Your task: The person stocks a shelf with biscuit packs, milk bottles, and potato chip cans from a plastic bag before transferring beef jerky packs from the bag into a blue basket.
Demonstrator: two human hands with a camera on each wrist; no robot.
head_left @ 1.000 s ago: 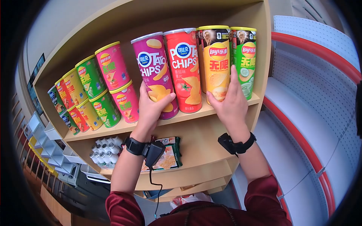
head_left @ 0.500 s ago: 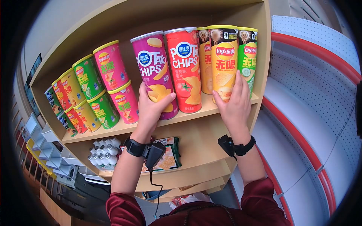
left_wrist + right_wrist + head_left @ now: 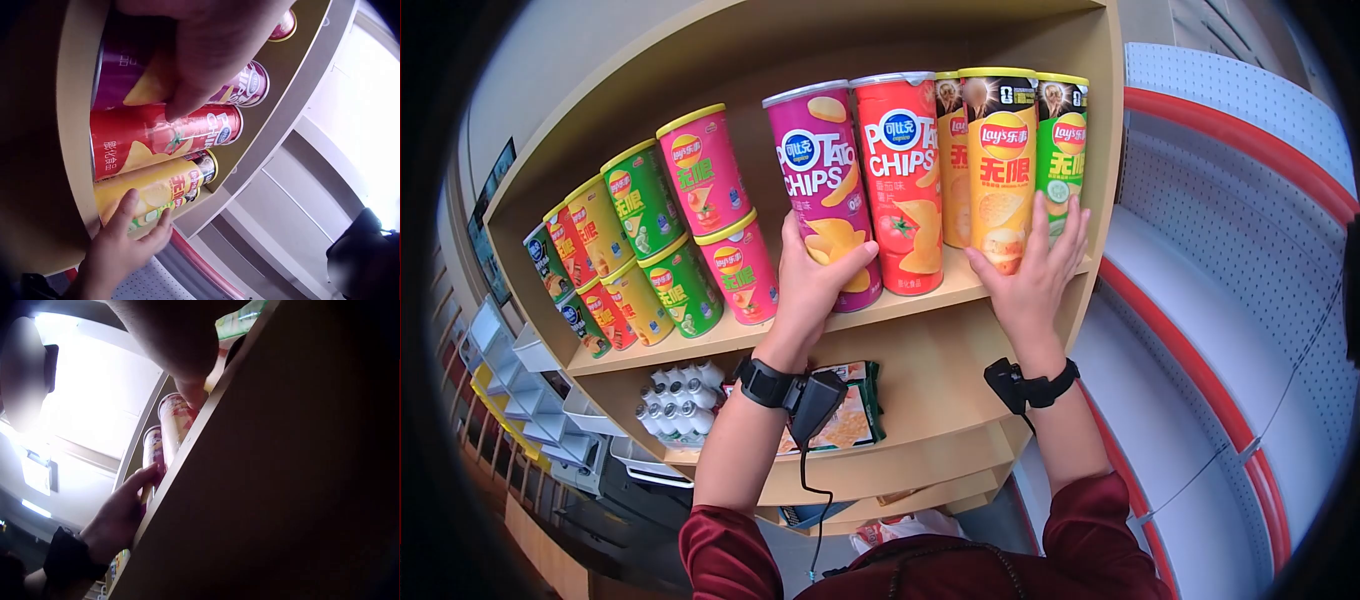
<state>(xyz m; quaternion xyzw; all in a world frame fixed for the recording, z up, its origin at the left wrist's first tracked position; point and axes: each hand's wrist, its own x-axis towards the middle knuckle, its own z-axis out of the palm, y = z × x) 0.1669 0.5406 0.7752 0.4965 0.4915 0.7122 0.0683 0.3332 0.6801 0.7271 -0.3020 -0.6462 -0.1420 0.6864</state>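
Note:
My left hand (image 3: 812, 290) grips a purple potato chip can (image 3: 825, 190), thumb across its front and fingers at its left side. Right beside it stands a red tomato chip can (image 3: 900, 185). In front of the yellow Lay's can (image 3: 1003, 165) my right hand (image 3: 1040, 285) has its fingers spread, the thumb at the can's lower left and the fingertips over the green Lay's can (image 3: 1064, 150). Part of another yellow can (image 3: 953, 165) shows behind. The left wrist view has the thumb over the purple can (image 3: 119, 69), close to the red can (image 3: 169, 137).
Short chip cans (image 3: 700, 170), stacked two high, line the left part of the wooden shelf (image 3: 940, 308). On the level below are white bottles (image 3: 680, 400) and snack packs (image 3: 855, 410). A white rack with red edges (image 3: 1190, 340) stands at right.
The yellow can has shifted right against the green one, uncovering the yellow can behind. The right hand's fingers have spread apart. Lately, the purple can has moved right, closer to the red one.

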